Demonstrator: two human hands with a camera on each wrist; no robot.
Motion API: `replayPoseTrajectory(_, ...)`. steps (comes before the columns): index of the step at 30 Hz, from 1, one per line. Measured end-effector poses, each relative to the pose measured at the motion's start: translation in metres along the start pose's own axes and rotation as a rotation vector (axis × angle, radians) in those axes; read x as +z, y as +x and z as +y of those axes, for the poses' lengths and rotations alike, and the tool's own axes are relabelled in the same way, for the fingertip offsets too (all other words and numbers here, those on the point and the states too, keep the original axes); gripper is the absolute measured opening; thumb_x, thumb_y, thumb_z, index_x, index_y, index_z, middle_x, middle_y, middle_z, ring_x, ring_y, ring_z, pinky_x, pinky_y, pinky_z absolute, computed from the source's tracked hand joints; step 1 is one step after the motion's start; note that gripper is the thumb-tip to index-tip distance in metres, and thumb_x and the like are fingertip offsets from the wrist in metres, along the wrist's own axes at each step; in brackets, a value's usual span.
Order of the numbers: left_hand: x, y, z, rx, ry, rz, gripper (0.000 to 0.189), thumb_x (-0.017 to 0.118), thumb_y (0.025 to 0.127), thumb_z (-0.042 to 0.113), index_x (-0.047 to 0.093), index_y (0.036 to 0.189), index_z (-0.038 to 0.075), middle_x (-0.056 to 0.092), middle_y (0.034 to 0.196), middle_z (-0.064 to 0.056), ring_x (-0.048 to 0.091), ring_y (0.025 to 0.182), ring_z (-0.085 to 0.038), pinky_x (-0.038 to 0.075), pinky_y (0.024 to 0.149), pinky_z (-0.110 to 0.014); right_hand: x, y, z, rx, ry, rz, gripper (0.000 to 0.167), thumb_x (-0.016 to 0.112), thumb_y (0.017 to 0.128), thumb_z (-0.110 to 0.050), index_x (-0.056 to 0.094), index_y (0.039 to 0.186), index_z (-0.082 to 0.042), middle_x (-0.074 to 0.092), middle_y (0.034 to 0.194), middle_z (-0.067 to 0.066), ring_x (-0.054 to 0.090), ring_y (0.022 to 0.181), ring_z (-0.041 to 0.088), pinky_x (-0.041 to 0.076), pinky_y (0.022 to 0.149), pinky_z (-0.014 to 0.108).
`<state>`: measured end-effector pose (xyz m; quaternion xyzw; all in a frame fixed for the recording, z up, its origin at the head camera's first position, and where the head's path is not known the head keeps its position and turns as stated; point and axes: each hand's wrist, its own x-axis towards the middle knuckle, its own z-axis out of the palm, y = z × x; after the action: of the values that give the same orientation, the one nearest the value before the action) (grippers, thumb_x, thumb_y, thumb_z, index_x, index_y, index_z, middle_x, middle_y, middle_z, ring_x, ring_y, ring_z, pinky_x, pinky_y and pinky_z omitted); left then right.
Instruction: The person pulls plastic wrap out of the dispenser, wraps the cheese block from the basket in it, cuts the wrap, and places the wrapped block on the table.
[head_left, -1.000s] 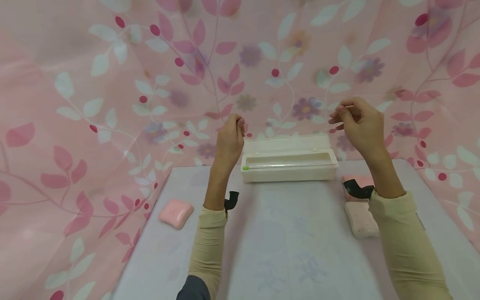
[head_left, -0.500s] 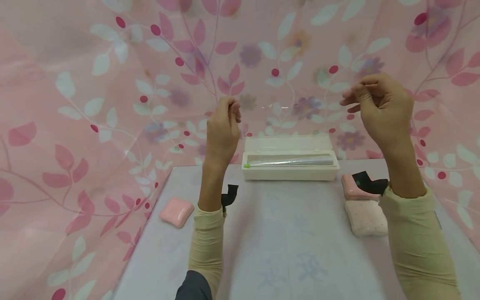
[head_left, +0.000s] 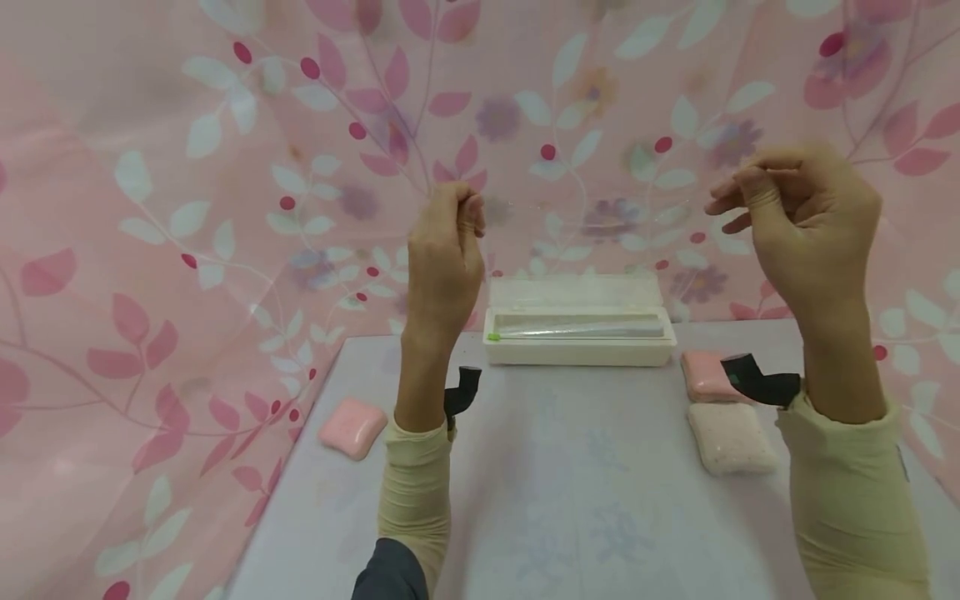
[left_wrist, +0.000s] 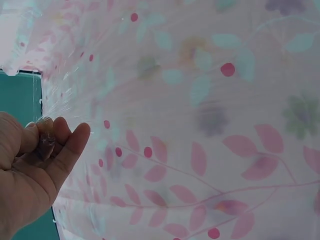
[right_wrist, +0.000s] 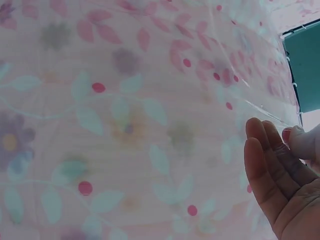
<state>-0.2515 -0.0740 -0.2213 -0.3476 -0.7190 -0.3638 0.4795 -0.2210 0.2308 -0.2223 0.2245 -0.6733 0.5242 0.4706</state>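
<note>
In the head view both hands are raised above the far part of the table, well apart. My left hand [head_left: 446, 258] pinches gathered cling film between thumb and fingers; its creases fan out from the grip, and the film [left_wrist: 62, 102] is see-through. Thumb and index finger of my right hand [head_left: 813, 221] pinch the film's other side, with the remaining fingers loosely bent. A taut film edge [right_wrist: 265, 109] runs to the right fingertips. Behind and below the hands stands a white cling film dispenser box [head_left: 581, 353], lid raised, with the roll [head_left: 581, 327] inside and a green slider [head_left: 492, 337].
A glossy pink pillow-shaped block [head_left: 352, 427] lies on the table [head_left: 570, 467] at left. Another pink block [head_left: 707, 377] and a pale speckled one [head_left: 733, 439] lie at right, near the right forearm. A floral curtain [head_left: 300, 150] hangs behind and along the sides.
Both hands have risen, and the right hand has moved well to the right, widening the gap between them. The roll in the box shows more plainly.
</note>
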Motion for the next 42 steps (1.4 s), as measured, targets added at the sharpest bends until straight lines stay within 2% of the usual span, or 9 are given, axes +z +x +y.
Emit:
replayPoseTrajectory(7, -0.020, -0.030, 0.011, -0.022, 0.021, -0.084, 0.008, 0.053, 0.100, 0.001, 0.055, 0.098, -0.006, 0.053, 0.080, -0.012, 0.052, 0.073, -0.022, 0.045, 0.065, -0.029, -0.013, -0.023, -0.023, -0.054, -0.225, -0.068, 0.009, 0.070, 0.087, 0.005, 0.069, 0.087, 0.013, 0.068, 0.077, -0.016, 0.056, 0.061, -0.003, 0.036, 0.055, 0.010)
replayPoseTrajectory(11, -0.037, -0.046, 0.020, -0.007, 0.029, -0.134, 0.003, 0.059, 0.094, -0.005, 0.058, 0.097, -0.005, 0.056, 0.080, -0.011, 0.052, 0.080, -0.026, 0.044, 0.071, -0.032, -0.027, -0.038, -0.030, -0.084, -0.071, -0.177, 0.002, 0.067, 0.082, 0.015, 0.067, 0.082, 0.017, 0.070, 0.075, -0.002, 0.062, 0.067, 0.002, 0.044, 0.067, 0.014)
replayPoseTrajectory(15, -0.051, -0.068, 0.026, 0.004, -0.049, -0.206, 0.004, 0.060, 0.093, -0.007, 0.060, 0.094, -0.004, 0.060, 0.079, -0.009, 0.057, 0.080, -0.023, 0.045, 0.072, -0.029, -0.046, -0.062, -0.025, -0.071, 0.115, -0.371, 0.008, 0.067, 0.086, 0.011, 0.066, 0.087, 0.018, 0.071, 0.078, 0.008, 0.068, 0.075, 0.006, 0.049, 0.081, 0.015)
replayPoseTrajectory(21, -0.064, -0.110, 0.028, -0.021, -0.406, -0.536, 0.005, 0.056, 0.097, -0.002, 0.057, 0.097, 0.003, 0.060, 0.083, -0.002, 0.060, 0.078, -0.011, 0.049, 0.070, -0.022, -0.074, -0.103, -0.011, -0.057, 0.247, -0.784, 0.017, 0.069, 0.087, 0.008, 0.070, 0.102, 0.001, 0.071, 0.084, 0.003, 0.067, 0.076, 0.007, 0.051, 0.070, 0.015)
replayPoseTrajectory(27, -0.066, -0.153, 0.024, -0.160, -0.697, -0.890, 0.015, 0.053, 0.098, -0.004, 0.056, 0.100, 0.010, 0.062, 0.082, 0.000, 0.064, 0.078, -0.006, 0.052, 0.068, -0.023, -0.078, -0.141, 0.009, 0.123, 0.568, -1.154, 0.046, 0.066, 0.076, 0.025, 0.069, 0.105, -0.009, 0.070, 0.087, 0.003, 0.067, 0.072, 0.012, 0.055, 0.063, 0.025)
replayPoseTrajectory(30, -0.063, -0.173, 0.021, -0.238, -0.745, -1.045, 0.011, 0.051, 0.101, 0.002, 0.057, 0.099, 0.011, 0.062, 0.082, 0.001, 0.064, 0.078, -0.003, 0.052, 0.069, -0.022, -0.072, -0.158, 0.017, 0.175, 0.661, -1.264, 0.036, 0.068, 0.079, 0.020, 0.070, 0.102, -0.008, 0.071, 0.085, 0.004, 0.068, 0.071, 0.012, 0.055, 0.061, 0.026)
replayPoseTrajectory(34, -0.055, -0.202, 0.012, -0.295, -0.790, -1.197, 0.010, 0.049, 0.103, 0.009, 0.058, 0.099, 0.012, 0.062, 0.081, 0.002, 0.060, 0.077, 0.001, 0.048, 0.064, -0.019, -0.064, -0.182, 0.027, 0.359, 0.704, -1.389, 0.020, 0.070, 0.083, 0.009, 0.073, 0.096, -0.006, 0.073, 0.082, 0.006, 0.070, 0.070, 0.013, 0.056, 0.058, 0.026)
replayPoseTrajectory(37, -0.046, -0.227, 0.005, -0.344, -0.819, -1.270, 0.012, 0.050, 0.104, 0.012, 0.060, 0.098, 0.010, 0.062, 0.079, 0.002, 0.059, 0.075, 0.000, 0.048, 0.063, -0.018, -0.058, -0.205, 0.038, 0.489, 0.715, -1.454, 0.010, 0.072, 0.084, 0.004, 0.074, 0.091, -0.004, 0.073, 0.078, 0.007, 0.069, 0.066, 0.010, 0.054, 0.052, 0.025)
replayPoseTrajectory(42, -0.029, -0.267, -0.002, -0.424, -0.819, -1.344, 0.015, 0.051, 0.103, 0.015, 0.062, 0.096, 0.007, 0.060, 0.079, 0.004, 0.055, 0.073, 0.003, 0.050, 0.065, -0.018, -0.050, -0.243, 0.054, 0.542, 0.706, -1.519, 0.003, 0.075, 0.082, -0.001, 0.074, 0.085, -0.001, 0.071, 0.070, 0.009, 0.061, 0.062, -0.005, 0.049, 0.045, 0.018)
